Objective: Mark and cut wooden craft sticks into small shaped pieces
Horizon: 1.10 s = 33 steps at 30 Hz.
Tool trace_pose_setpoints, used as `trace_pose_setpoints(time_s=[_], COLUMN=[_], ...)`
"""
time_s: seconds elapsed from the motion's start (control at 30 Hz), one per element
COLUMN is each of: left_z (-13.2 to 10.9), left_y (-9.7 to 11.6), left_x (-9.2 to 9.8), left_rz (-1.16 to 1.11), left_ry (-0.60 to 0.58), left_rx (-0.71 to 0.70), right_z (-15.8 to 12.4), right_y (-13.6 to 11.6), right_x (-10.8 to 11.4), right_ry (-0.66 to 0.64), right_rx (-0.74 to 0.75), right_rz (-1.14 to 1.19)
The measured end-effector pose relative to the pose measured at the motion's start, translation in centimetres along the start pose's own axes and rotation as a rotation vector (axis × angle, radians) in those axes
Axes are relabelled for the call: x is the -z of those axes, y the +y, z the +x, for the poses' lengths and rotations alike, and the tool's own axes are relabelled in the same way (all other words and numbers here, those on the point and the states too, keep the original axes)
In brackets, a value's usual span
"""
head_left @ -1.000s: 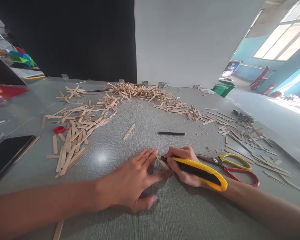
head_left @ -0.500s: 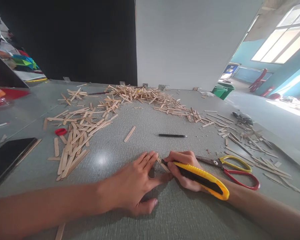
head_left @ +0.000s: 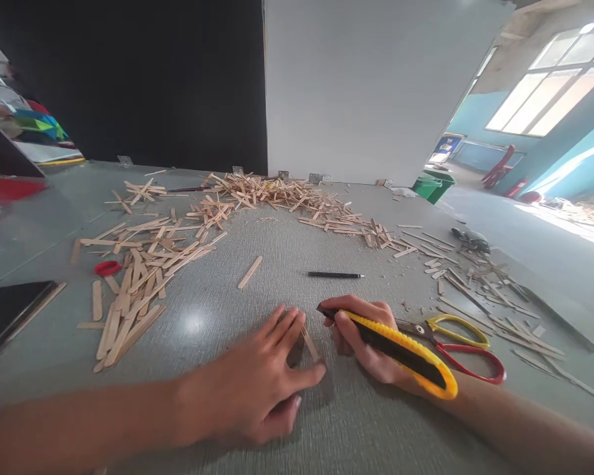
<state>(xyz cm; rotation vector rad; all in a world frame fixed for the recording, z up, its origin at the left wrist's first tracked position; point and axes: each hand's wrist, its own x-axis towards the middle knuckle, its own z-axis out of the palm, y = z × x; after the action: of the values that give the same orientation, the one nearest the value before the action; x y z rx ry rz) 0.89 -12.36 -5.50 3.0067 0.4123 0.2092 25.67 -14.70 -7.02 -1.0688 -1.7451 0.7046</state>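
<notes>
My right hand [head_left: 363, 336] is wrapped round a yellow and black utility knife [head_left: 398, 349]. Its tip points up and to the left, raised off the wood. A small wooden craft stick [head_left: 310, 344] lies slanted on the tabletop under my left hand [head_left: 270, 373], pinned between the fingertips at its far end and a finger at its near end. Part of that stick is hidden by the fingers. Past both hands lie a black pen [head_left: 334, 275] and one loose craft stick [head_left: 250, 272]. Scissors [head_left: 438, 336] with yellow and red handles rest beside my right wrist.
Craft sticks in a heap [head_left: 277, 191] spread in an arc across the back and left. Cut strips [head_left: 525, 330] and a dark object [head_left: 470, 239] lie at right. A red ring [head_left: 107, 268] and a dark phone-like slab [head_left: 17, 313] are at left. Panels [head_left: 366, 92] stand behind.
The knife has lifted away from the craft stick and moved slightly up, its tip now apart from the wood. My left hand has shifted a little left with the stick.
</notes>
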Motion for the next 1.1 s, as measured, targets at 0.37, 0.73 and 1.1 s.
trace_pose_setpoints(time_s=[0.37,0.73,1.1], left_z=[0.4,0.9,1.2], left_y=[0.3,-0.1,-1.7], left_x=[-0.9,-0.8,-0.2], left_rz=[-0.118,-0.212,-0.414], left_ry=[0.273,0.114,-0.069], left_rx=[0.247,0.389,0.418], right_z=[1.1,0.6,0.0], right_y=[0.9,0.5,-0.1], right_x=[0.2,0.8,-0.3], right_ry=[0.078,-0.2,-0.216], right_rx=[-0.168,-0.012,-0.041], right_rz=[0.015,-0.174,-0.165])
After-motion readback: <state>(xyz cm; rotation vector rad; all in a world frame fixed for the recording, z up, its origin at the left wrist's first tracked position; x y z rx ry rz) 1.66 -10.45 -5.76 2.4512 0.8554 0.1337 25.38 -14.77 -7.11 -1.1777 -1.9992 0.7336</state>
